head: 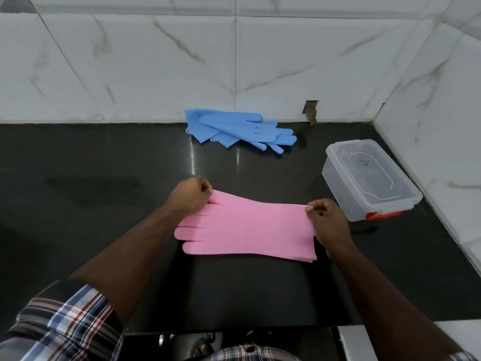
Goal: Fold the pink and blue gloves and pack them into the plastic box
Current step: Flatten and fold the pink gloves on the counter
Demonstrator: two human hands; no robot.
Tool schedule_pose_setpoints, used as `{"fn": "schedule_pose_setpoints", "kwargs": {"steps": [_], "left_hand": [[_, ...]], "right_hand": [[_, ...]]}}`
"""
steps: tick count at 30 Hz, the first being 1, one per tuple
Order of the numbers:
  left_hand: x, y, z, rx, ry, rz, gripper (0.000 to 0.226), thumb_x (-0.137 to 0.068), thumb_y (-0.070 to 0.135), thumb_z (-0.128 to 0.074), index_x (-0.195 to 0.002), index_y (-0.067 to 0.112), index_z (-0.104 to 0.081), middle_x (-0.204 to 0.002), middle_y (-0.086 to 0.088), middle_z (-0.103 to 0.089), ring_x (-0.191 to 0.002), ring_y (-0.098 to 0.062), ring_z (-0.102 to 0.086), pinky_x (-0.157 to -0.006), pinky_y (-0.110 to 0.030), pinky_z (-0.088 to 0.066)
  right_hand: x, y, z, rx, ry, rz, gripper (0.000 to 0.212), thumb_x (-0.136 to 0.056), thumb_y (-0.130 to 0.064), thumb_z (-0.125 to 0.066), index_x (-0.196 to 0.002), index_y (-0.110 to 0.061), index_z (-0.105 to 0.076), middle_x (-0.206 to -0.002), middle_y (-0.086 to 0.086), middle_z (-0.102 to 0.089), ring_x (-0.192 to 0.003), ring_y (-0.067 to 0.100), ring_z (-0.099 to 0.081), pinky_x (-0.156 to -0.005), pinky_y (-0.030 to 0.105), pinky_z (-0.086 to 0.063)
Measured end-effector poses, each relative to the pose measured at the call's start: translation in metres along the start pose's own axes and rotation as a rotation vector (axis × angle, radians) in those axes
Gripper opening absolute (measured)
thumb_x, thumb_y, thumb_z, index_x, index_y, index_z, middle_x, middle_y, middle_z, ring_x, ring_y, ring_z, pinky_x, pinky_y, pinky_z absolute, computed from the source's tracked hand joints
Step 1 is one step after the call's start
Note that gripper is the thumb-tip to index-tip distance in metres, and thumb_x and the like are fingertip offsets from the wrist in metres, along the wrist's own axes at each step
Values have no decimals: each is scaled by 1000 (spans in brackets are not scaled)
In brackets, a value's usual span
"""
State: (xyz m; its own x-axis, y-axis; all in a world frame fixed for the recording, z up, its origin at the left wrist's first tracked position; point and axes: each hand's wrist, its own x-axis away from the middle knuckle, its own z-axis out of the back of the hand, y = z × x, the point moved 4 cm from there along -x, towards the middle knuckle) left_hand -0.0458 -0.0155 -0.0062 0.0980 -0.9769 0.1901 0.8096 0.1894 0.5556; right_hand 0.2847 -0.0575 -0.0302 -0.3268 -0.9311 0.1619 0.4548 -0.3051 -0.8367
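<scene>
No readable text, label, brand or number is showing anywhere; the plastic box (369, 179) is carrying only a faint dark mark, too small and blurred to read.

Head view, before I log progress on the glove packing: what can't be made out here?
- Pink gloves: whether one or two lie stacked; only layered cuff edges show by the right hand.
- Left hand: its fingers are curled out of sight, so the grip on the glove tips is hidden.
- Plastic box: contents unclear through the reflective lid.
- Blue gloves: overlapped, lower one partly covered.
</scene>
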Motion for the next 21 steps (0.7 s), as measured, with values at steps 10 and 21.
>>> {"fn": "schedule_pose_setpoints", "kwargs": {"steps": [10, 21], "left_hand": [[-4, -4, -8, -18, 33, -37, 14, -90, 19, -52, -85, 26, -64, -84, 9, -71, -84, -16, -65, -77, -34, -52], [50, 41, -58, -526, 23, -498, 48, -99, 44, -33, -142, 31, -50, -154, 6, -43, -147, -24, -29, -118, -52, -18]], "right_hand": [[3, -2, -3, 455, -44, 159, 33, -88, -26, -67, -119, -17, -57, -108, 3, -61, -95, 18, -59, -81, 31, -47], [51, -16, -59, 777, -262, 562, 58, -101, -40, -37, -152, -15, -27, -162, 8, -17, -150, 25, -11, -120, 39, -11]]}}
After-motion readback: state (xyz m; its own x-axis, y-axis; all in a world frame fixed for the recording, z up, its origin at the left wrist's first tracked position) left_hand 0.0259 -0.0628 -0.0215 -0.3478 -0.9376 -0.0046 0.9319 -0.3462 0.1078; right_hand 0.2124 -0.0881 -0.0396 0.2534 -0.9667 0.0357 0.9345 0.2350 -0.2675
